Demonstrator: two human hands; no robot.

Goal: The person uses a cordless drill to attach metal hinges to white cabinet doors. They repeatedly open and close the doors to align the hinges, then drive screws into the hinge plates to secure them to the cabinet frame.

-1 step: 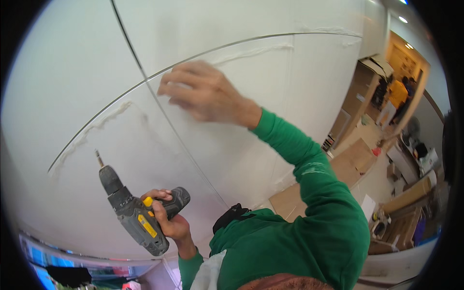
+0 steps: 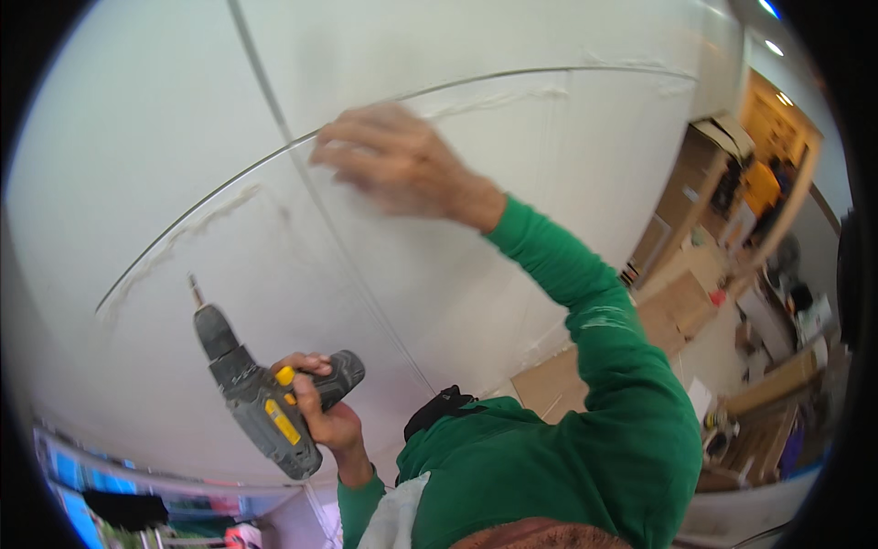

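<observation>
A white wall [image 2: 476, 302] fills much of the head camera's view, crossed by a dark seam [image 2: 208, 199] that curves in the fisheye picture and a second seam [image 2: 261, 76] cutting down across it. Rough white filler [image 2: 206, 220] lies in a ridge just below the curved seam. At lower left, a worker's left hand [image 2: 334, 421] grips a gray-and-yellow drill [image 2: 265, 403], fingers and thumb closed around its handle, the bit [image 2: 196, 291] angled up and to the left in front of the wall. The right hand [image 2: 393, 165], blurred, is raised near the crossing of the seams, its fingers bent; whether they touch the wall or hold anything cannot be told. A green sleeve [image 2: 567, 265] covers the right arm. At right, a tall carton [image 2: 686, 188] stands near a lit doorway [image 2: 768, 119], where a person in yellow [image 2: 759, 188] is seen. Cardboard [image 2: 553, 380] lies on the floor [image 2: 718, 352].
</observation>
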